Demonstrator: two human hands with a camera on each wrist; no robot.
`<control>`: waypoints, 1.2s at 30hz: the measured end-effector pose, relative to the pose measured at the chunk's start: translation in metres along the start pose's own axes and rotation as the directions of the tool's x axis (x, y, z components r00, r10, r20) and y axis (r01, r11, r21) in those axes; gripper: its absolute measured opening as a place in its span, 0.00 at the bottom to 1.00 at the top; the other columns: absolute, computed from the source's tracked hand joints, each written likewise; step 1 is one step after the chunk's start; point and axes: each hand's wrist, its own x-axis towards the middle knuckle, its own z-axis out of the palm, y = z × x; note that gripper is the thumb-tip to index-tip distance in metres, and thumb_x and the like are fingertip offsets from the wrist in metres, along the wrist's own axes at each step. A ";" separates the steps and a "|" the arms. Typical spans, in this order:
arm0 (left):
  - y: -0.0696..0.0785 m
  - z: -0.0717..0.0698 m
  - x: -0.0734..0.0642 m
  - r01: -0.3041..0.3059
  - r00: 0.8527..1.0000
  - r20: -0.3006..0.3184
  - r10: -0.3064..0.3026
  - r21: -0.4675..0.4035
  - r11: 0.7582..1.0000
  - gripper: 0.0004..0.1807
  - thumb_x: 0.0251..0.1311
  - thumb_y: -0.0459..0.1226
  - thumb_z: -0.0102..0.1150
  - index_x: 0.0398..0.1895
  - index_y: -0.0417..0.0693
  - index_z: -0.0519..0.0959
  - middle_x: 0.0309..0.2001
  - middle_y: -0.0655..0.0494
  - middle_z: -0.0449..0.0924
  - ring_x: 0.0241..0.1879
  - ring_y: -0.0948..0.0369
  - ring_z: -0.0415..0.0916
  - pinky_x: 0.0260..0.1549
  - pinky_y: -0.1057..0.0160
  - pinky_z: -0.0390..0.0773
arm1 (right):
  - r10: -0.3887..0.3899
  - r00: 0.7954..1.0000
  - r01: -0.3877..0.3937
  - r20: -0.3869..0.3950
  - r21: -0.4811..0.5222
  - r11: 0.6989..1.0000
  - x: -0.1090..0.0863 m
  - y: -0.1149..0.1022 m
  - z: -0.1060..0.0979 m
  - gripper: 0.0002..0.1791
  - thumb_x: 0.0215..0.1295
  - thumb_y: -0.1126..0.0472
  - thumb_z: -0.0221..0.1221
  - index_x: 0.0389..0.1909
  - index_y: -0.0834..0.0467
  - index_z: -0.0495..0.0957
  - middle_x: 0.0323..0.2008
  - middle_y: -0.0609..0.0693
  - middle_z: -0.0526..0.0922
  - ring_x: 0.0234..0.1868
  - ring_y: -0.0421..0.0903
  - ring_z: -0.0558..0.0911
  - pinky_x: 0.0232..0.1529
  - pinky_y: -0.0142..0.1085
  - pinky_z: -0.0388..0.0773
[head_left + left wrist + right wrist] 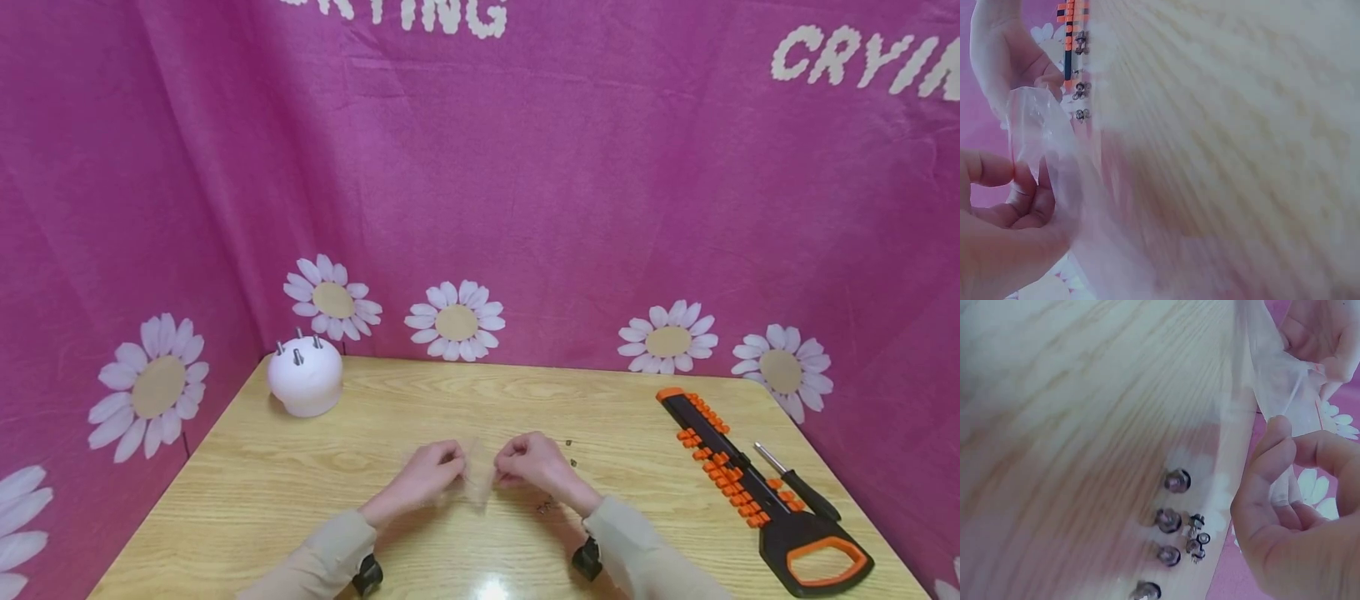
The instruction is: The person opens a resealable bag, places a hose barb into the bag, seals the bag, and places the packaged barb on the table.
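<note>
Between the two hands hangs a thin clear plastic bag [477,477] with a red line along its edge, as the right wrist view shows. My left hand [429,471] pinches one side of the bag, thumb against curled fingers; in the left wrist view the film [1041,128] spreads over those fingers. My right hand [536,460] pinches the opposite edge between thumb and forefinger. On the table below and beside the right hand lie several small dark metal screws or bolts [1177,481], some in a tight cluster [1196,539].
A white rounded object [306,382] with metal studs on top stands at the table's back left. At the right lie a long black holder with orange clips [731,471] and a screwdriver [810,496]. Pink floral cloth [540,208] walls the table's back and sides.
</note>
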 end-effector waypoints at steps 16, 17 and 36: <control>-0.004 -0.012 -0.001 0.013 1.000 0.018 -0.012 -0.087 0.996 0.07 0.62 0.34 0.50 0.28 0.41 0.74 0.30 0.53 0.81 0.33 0.62 0.81 0.37 0.67 0.80 | 0.000 1.000 0.000 0.011 -0.008 1.000 -0.005 0.003 -0.010 0.10 0.64 0.65 0.61 0.36 0.70 0.82 0.31 0.61 0.88 0.30 0.47 0.88 0.36 0.40 0.86; -0.004 -0.012 -0.001 0.008 1.000 0.020 -0.006 -0.088 0.996 0.07 0.63 0.34 0.50 0.28 0.40 0.74 0.31 0.52 0.82 0.34 0.62 0.82 0.38 0.67 0.81 | 0.002 1.000 -0.002 0.011 -0.006 1.000 -0.004 0.004 -0.010 0.09 0.64 0.65 0.61 0.36 0.71 0.82 0.30 0.60 0.88 0.30 0.46 0.88 0.36 0.40 0.86; -0.001 -0.008 0.001 -0.217 0.975 -0.040 0.219 0.045 0.975 0.11 0.67 0.38 0.60 0.45 0.39 0.79 0.45 0.48 0.82 0.47 0.55 0.80 0.47 0.62 0.82 | -0.003 0.999 0.004 0.032 -0.019 1.000 -0.005 -0.004 -0.004 0.10 0.64 0.64 0.61 0.36 0.69 0.83 0.28 0.57 0.88 0.26 0.41 0.86 0.34 0.39 0.86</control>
